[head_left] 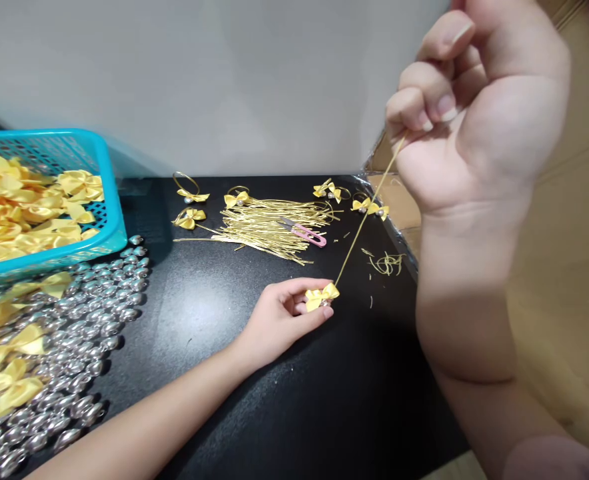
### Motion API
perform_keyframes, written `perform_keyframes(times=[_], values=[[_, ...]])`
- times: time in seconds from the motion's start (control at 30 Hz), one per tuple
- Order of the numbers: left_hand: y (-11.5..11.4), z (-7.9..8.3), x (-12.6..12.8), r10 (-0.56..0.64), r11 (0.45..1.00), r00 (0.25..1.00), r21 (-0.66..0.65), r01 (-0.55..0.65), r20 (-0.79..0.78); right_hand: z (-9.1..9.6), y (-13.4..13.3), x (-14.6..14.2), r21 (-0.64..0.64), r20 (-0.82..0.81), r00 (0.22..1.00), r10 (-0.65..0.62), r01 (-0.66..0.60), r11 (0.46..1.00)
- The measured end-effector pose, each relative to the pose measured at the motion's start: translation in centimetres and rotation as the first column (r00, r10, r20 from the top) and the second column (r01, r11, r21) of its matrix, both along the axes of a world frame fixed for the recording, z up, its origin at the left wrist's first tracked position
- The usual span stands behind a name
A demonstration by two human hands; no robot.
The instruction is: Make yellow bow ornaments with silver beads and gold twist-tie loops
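As the left hand (280,317) pinched a bow (319,297), the right hand (474,120) clenched cord (363,223).
The bow (probably light, soft) seemed best held centrally.

Gold cord (366,220) bars passage; near tabletop (364,400) lies open.

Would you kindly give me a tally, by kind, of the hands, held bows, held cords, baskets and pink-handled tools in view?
Hands: 2 (left hand, right hand)
Held bow: 1
Held cord: 1
Blue basket: 1
Pink-handled tool: 1
Total: 6
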State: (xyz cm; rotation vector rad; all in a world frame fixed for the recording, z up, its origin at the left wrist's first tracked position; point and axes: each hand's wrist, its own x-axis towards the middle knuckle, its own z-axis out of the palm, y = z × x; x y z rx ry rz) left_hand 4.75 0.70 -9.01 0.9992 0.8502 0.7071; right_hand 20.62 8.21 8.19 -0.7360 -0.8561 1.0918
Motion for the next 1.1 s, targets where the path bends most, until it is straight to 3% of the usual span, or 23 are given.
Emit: perform_keyframes(times=[0.27,0.43,0.63,1.1], values=[[-0.2,0.1,0.0,-0.002,0.999,0.998,0.04,0.005,-0.064,0.9,-0.1,-1.3,0.002,0.048,0.999,0.023,-0.024,1.0],[0.0,0.7,0.0,-0.007,0.998,0.999,0.066,0.005,0.035,0.7,-0.2,-1.6,0.015,0.052,0.998,0.038,-0.039,0.999],[-0.1,0.4,0.3,-0.006,1.0,0.999,0.021,0.005,0.044,0.6,-0.2,-1.7,0.004,0.035,0.999,0.04,-0.04,0.999],[0.1,-0.4,0.1,-0.114,0.992,0.966,-0.019,0.122,0.231,0.5,-0.2,-1.5,0.023,0.036,0.999,0.034,-0.034,0.999]])
